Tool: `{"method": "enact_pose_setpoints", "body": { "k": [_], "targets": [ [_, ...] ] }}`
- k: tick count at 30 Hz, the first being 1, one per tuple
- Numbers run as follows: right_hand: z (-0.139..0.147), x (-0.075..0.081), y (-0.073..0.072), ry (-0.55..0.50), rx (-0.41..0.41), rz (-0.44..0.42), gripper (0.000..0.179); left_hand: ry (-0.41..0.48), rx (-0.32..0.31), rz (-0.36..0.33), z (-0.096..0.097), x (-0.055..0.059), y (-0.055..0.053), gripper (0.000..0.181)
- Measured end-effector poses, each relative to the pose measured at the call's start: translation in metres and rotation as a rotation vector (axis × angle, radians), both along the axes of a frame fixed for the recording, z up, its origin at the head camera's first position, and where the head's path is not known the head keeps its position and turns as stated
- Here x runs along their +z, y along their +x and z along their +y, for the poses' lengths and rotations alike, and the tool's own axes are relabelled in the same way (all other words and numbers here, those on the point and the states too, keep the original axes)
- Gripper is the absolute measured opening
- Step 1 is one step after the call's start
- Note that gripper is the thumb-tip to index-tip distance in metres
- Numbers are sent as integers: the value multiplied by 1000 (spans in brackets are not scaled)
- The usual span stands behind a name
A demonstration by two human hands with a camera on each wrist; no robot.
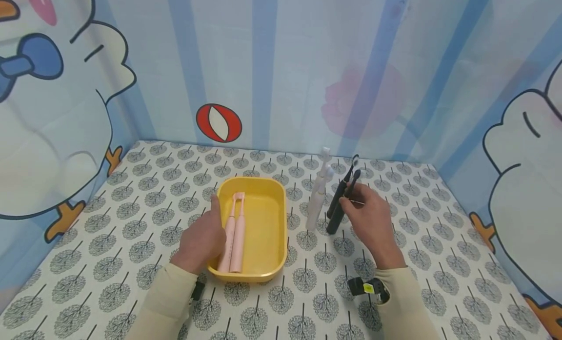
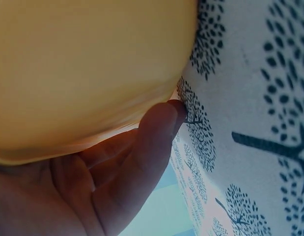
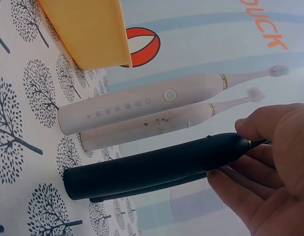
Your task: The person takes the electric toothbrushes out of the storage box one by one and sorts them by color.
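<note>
My left hand rests at the left side of a yellow plastic basin, its fingers against the outer wall in the left wrist view. Two pink electric toothbrushes lie side by side in the basin. My right hand pinches a black electric toothbrush near its neck. Right behind it is a second black toothbrush, mostly hidden in the right wrist view; whether the fingers also hold it I cannot tell. Two white electric toothbrushes stand upright just left of the black ones.
A white tablecloth printed with dark trees covers the table. Behind it and at both sides hang blue-striped cloth walls with cartoon birds and a red ball print.
</note>
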State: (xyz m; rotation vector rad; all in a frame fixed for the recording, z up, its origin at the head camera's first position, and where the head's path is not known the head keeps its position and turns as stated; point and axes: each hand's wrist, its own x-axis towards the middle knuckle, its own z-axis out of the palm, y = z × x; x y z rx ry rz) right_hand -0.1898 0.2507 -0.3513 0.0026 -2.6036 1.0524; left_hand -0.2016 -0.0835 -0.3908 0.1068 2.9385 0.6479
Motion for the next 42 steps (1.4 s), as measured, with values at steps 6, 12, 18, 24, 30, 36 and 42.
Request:
{"method": "enact_pose_setpoints", "body": {
  "k": [6,12,18,24,30,36,42],
  "targets": [
    [1,2,3,10,6,38,30,7,4,2,-1,-1,0,70],
    [3,5,7,22,-10,50,34,14,15,-9,-2,-2,-1,71],
    [4,11,17,48,-39,68,41,18,8,-2,-3,-1,-1,71],
    [7,20,29,53,-73,86,36,15,-2,12,-3,0,0,72],
    [1,27,40,57,-86,93,31,18,-2,4,-2,0,1,72],
    [-18,33,46,48,-2,154,23,28,3,-8,-1,1,1,73],
    [-44,42,43,24,86,100,25,33,-1,-10,-1,0,1,73]
  ]
}}
